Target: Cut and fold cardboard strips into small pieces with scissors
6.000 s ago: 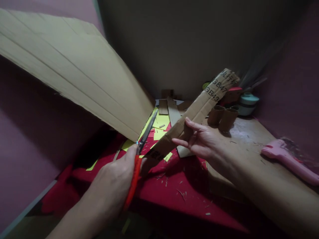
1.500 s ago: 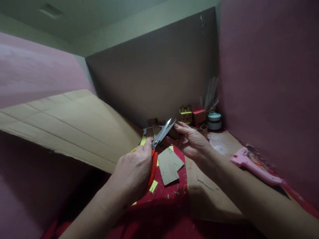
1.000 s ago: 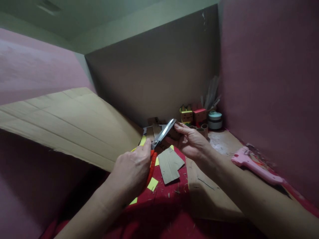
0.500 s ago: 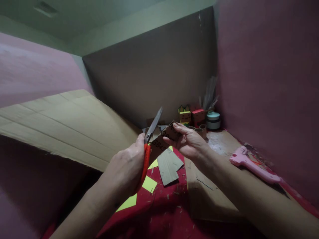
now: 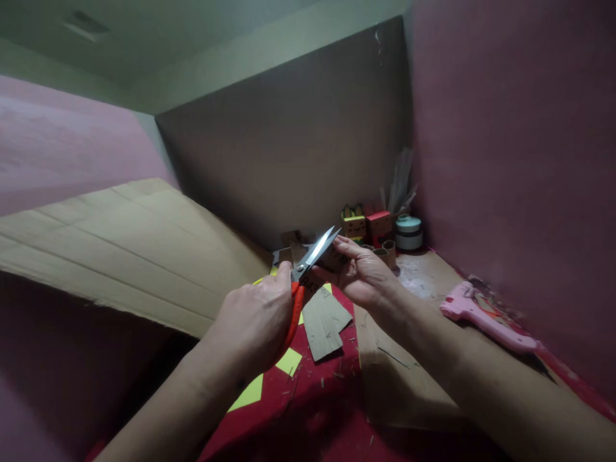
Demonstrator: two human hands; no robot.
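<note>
My left hand is closed around the orange handles of a pair of scissors. The blades point up and to the right, slightly parted, and lie across a small dark piece of cardboard with printed black letters. My right hand pinches that cardboard between thumb and fingers near its upper right end. Part of the piece is hidden behind the blades and fingers. Below the hands, cut pieces of plain cardboard lie on a red cloth.
A large cardboard sheet leans in from the left. Yellow paper and scraps lie on the cloth. At right are a pink glue gun and a cardboard sheet. Small decorated boxes and a lidded jar stand behind.
My left hand has moved right and brought the scissors over the printed cardboard. The blades have parted slightly. My right hand still holds the piece in nearly the same place.
</note>
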